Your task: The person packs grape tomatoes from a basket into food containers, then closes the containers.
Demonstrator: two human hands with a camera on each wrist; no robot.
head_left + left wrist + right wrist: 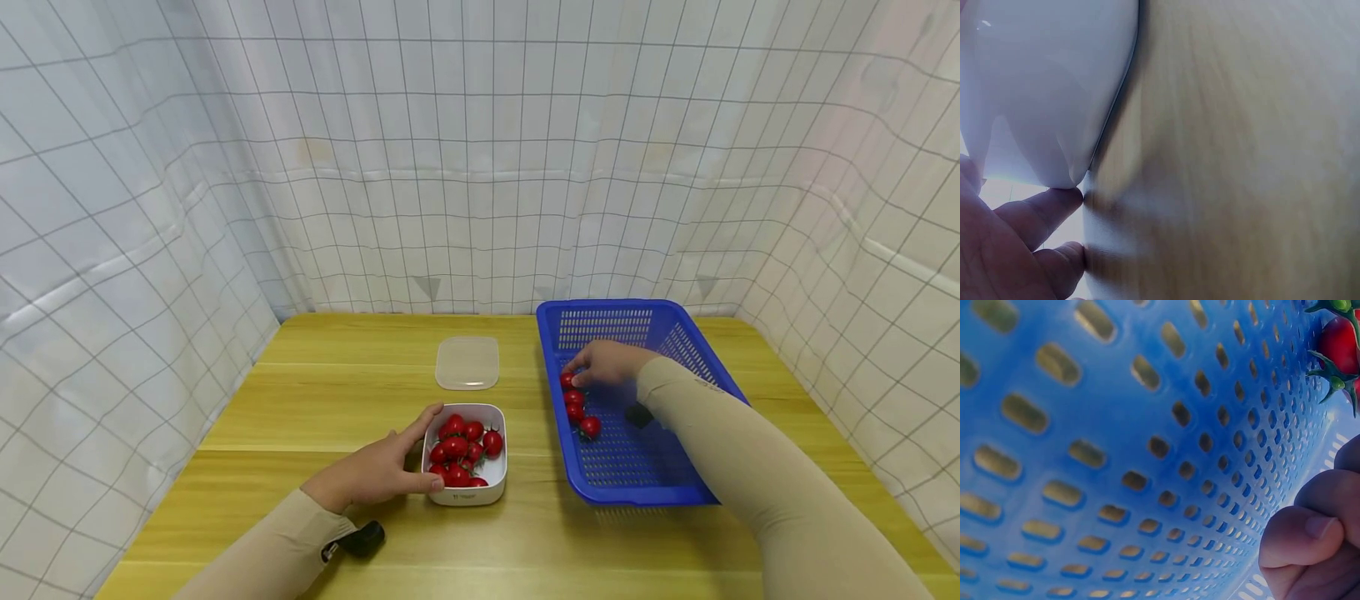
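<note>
A white square container [491, 492] holding several red cherry tomatoes [455, 447] stands on the table. My left hand [375, 468] holds its left side, thumb at the front corner and index finger at the back corner. The left wrist view shows fingertips [1063, 199] against the container's smooth white wall. Inside a blue perforated basket [573, 467], my right hand [611, 362] pinches a cherry tomato [567, 381] by the left wall. More tomatoes with green stems lie in a row nearer me. Curled fingers [1304, 540] show in the right wrist view; the pinched tomato is hidden there.
A translucent square lid [467, 363] lies flat behind the container. The wooden table [315, 400] is bordered at the back and sides by white grid-patterned curtains [480, 167]. High basket walls surround my right hand.
</note>
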